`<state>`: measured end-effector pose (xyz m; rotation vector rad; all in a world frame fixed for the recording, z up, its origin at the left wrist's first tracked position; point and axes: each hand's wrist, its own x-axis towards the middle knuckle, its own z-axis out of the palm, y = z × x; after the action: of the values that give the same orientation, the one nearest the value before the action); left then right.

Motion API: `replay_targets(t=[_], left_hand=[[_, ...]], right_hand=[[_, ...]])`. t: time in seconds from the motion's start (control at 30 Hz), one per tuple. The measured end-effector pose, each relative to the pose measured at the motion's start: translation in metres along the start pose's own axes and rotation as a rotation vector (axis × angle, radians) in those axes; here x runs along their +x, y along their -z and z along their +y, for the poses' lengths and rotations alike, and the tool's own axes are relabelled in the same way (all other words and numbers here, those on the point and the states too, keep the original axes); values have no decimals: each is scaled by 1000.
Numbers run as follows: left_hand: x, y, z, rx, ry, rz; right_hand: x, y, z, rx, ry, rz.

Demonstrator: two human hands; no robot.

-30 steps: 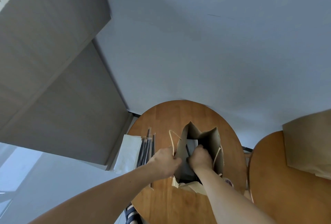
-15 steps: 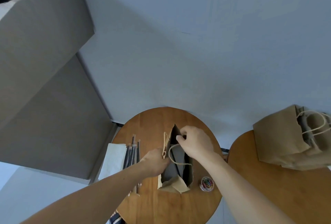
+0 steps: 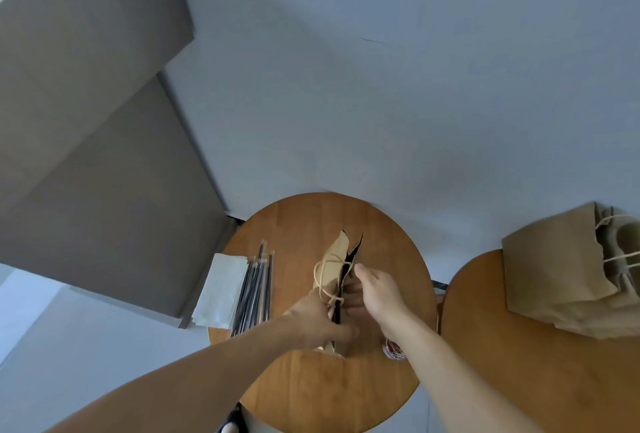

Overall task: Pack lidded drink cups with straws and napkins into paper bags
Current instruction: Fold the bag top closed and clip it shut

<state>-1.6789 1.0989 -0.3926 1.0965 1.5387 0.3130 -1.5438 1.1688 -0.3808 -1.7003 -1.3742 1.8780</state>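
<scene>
I see a round wooden tabletop (image 3: 304,221) in the middle of my view. A second wooden tabletop (image 3: 485,363) sits just beside its right edge. Near that right edge of the round one there's a small round tub (image 3: 390,351) with coloured bits inside, partly hidden from me. A grey cabinet (image 3: 86,155) fills the left side, and a pale wall (image 3: 381,86) rises behind both tabletops. Below the round tabletop's near edge I can make out what looks like a shoe tip (image 3: 231,427).

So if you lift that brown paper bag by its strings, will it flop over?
Probably a bit floppy: the paper bag is squashed nearly flat on top between the left hand and right hand, so its walls bend easily. The thin string handles droop in loose loops, so it might swing. Its weight can't be judged.
</scene>
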Motion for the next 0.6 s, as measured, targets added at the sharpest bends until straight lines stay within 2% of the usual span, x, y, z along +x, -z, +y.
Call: replay_targets(t=[0.13,0.17,0.23,0.3,0.37,0.43,0.5,0.6], left_hand=[[1,-17,8,258,132,197],[2,-20,9,277,155,250],[1,-21,12,277,160,295],[1,-16,13,307,131,314],[2,-4,13,394,105,339],[5,8,13,504,64,332],[8,20,14,591,21,290],[12,38,19,638,-29,205]], right_hand=[[-3,-2,2,-12,46,-29],[-4,-1,4,-61,73,-34],[-1,6,8,-319,171,-3],[4,17,10,-615,321,117],[8,29,6,-802,554,269],[17,43,1,-1000,755,325],[27,57,-4,-1168,840,280],[37,70,-6,-1316,783,151]])
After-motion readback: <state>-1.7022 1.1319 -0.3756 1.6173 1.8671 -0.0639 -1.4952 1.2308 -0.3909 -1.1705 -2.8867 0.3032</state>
